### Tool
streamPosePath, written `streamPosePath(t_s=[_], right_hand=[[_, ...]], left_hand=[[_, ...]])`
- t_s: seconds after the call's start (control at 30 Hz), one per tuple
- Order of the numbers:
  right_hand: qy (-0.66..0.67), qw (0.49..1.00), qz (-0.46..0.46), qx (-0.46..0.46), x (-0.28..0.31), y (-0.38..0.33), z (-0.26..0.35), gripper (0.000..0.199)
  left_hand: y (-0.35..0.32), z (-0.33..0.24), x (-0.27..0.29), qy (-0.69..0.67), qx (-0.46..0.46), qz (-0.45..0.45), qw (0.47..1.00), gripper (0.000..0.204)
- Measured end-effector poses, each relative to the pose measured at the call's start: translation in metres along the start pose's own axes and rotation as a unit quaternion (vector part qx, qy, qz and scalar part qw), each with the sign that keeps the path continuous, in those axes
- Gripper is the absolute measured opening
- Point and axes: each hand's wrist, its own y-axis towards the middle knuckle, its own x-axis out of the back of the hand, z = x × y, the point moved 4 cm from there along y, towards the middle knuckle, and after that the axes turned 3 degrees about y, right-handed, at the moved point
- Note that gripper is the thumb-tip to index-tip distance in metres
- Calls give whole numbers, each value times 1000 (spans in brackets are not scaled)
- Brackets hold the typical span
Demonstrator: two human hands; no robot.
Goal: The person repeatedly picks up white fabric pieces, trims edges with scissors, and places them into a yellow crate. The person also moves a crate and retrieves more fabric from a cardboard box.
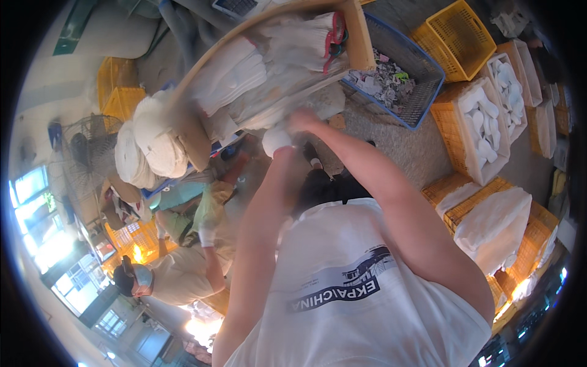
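Note:
My left hand (277,142) is covered in white up to the wrist, which looks like a knit work glove; its fingers do not show clearly. Close beside it, my bare right hand (299,120) is smeared by motion, so I cannot make out its fingers or whether it holds anything. Both hands are at the near edge of a wooden-rimmed table. Flat stacks of white knit gloves (235,76) lie on it, and another pile of gloves (318,43) there has red and dark green cuffs.
Bundles of white gloves (160,137) stand at the table's left end. A blue crate (428,101) of scraps stands to the right, near yellow crates (449,116) lined with white and filled with white pieces. A masked co-worker (183,275) is at the left, near a standing fan (85,147).

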Motion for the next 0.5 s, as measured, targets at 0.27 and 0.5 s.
streamPosePath(t_s=[0.27,0.5], right_hand=[[78,989,-127,13,9,-30,-4,37],[171,983,-11,-67,-17,-11,-11,39]], left_hand=[[-36,-20,58,26,-27,116,993,38],[-12,-5,42,-77,82,139,984,42]])
